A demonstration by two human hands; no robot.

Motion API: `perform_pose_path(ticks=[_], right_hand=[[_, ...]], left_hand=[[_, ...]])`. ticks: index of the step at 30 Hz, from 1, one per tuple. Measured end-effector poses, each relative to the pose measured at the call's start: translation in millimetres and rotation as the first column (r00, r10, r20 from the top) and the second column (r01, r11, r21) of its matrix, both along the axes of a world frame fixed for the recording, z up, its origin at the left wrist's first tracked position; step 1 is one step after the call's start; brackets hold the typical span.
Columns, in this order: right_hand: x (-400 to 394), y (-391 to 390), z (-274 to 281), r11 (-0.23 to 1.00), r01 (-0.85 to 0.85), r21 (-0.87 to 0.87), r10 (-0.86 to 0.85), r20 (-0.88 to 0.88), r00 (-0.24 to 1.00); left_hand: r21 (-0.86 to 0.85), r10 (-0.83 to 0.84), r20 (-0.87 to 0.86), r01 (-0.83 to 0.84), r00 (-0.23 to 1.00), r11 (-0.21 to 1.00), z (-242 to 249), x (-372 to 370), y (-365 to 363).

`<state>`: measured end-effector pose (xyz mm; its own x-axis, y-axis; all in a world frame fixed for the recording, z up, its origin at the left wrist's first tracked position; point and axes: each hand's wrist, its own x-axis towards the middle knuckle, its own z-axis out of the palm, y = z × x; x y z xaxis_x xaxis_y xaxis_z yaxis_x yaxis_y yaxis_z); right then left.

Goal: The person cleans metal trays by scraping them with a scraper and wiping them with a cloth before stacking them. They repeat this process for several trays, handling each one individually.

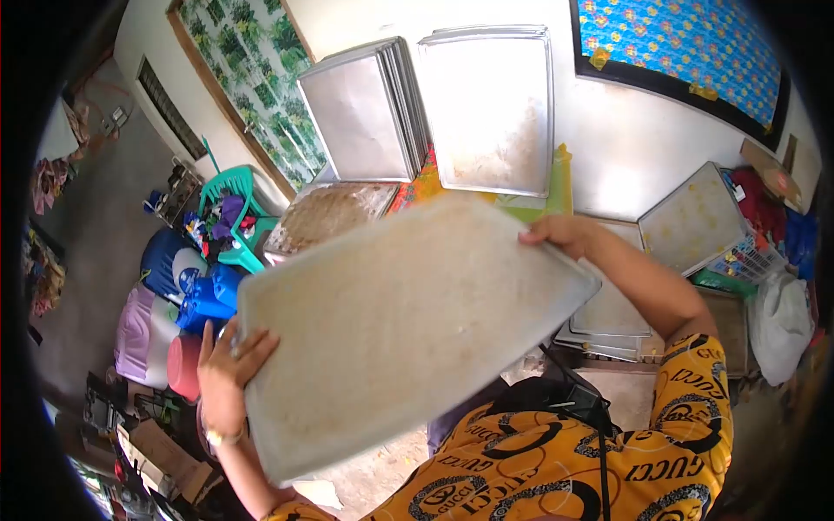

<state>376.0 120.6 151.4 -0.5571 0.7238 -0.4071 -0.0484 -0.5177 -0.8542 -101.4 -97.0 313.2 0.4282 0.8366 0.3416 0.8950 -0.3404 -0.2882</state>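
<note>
Left hand (228, 375) and right hand (560, 233) clamp opposite edges of the tray (408, 326), held tilted between them. We judge it stiff, light, floury-slick; grip the rims.

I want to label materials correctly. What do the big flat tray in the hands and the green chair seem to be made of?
The large rectangular grey tray looks like dull, worn aluminium: matte grey sheet, raised rim, residue-speckled. The teal-green chair is probably moulded plastic: uniform colour, smooth slatted back.
</note>
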Motion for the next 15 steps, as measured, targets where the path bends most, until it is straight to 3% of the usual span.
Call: perform_pose_path(ticks=[1, 3, 4, 5, 6, 7, 8, 9, 10, 12, 15], right_hand=[[4, 2, 26, 0.999, 0.035, 0.013, -0.036, 0.049, 0.998], [12, 1, 88, 0.959, 0.174, 0.223, -0.193, 0.066, 0.979], [13, 4, 117, 0.874, 0.220, 0.434, -0.317, 0.167, 0.934], [8, -3, 156, 0.668, 0.182, 0.721, -0.527, 0.287, 0.800], [15, 0, 187, 0.593, 0.182, 0.784, -0.607, 0.287, 0.741], [23, 10, 210, 0.331, 0.108, 0.937, -0.744, 0.189, 0.641], [14, -4, 240, 0.201, 0.046, 0.979, -0.678, 0.105, 0.728], [1, -27, 274, 0.140, -0.102, 0.985, -0.662, 0.170, 0.730], [5, -13, 290, -0.031, -0.116, 0.993, -0.825, 0.040, 0.564], [-12, -26, 336, 0.035, -0.305, 0.952, -0.893, 0.167, 0.418], [-26, -4, 355, -0.217, -0.465, 0.858, -0.904, 0.003, 0.427]], left_hand=[[0.072, 0.021, -0.008, -0.021, 1.000, 0.997, -14, 0, 14], [0.201, 0.080, -0.016, -0.075, 0.997, 0.977, -47, -6, 46], [0.276, 0.110, -0.014, -0.102, 0.994, 0.956, -65, -11, 67], [0.325, 0.154, 0.014, -0.151, 0.988, 0.934, -82, -8, 86], [0.282, 0.143, 0.194, -0.194, 0.971, 0.939, -100, -9, 106], [0.303, 0.037, 0.422, -0.180, 0.906, 0.936, -122, -10, 133], [0.303, -0.124, 0.671, -0.117, 0.731, 0.946, -139, -4, 155], [0.301, -0.074, 0.654, -0.169, 0.753, 0.939, -163, -3, 179], [0.209, 0.029, 0.683, -0.233, 0.729, 0.950, -184, 12, 196], [0.046, 0.152, 0.698, -0.256, 0.700, 0.966, -235, 43, 236], [-0.146, 0.327, 0.682, -0.316, 0.654, 0.937, -290, 110, 282]])
